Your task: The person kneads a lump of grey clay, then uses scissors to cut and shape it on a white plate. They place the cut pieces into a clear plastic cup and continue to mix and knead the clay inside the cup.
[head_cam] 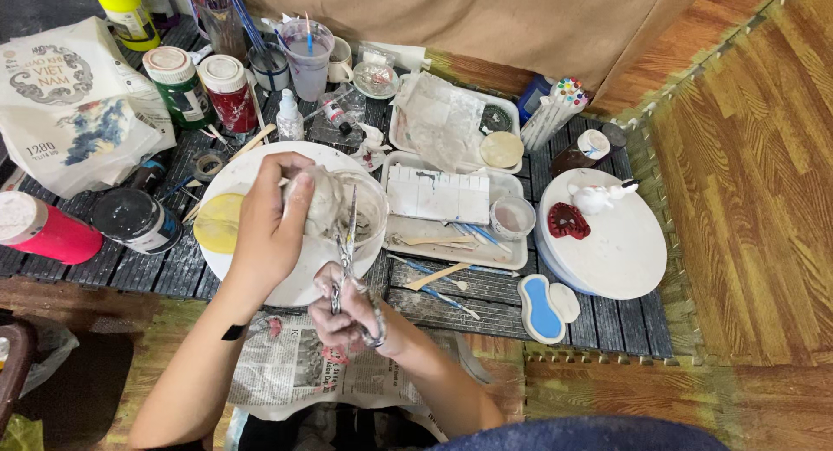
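While gripping a grey clay lump (317, 199) over the white round board (252, 169) near the bench's front edge, left hand (271, 218) curling closed around the lump's near-left side. Lying just behind the right hand (347, 317), toward the bench's back edge. Right hand closing on a thin metal tool (345, 247), long axis pointing away, tip touching clay.

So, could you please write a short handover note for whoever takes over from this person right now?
Left hand: gripping a grey lump of clay over the round white plate.
Right hand: holding a thin metal sculpting tool, tip on the clay.
Done: clay roughly formed; a small white figure and dark red piece sit on the round white board.
Left: clay surface looks unfinished.
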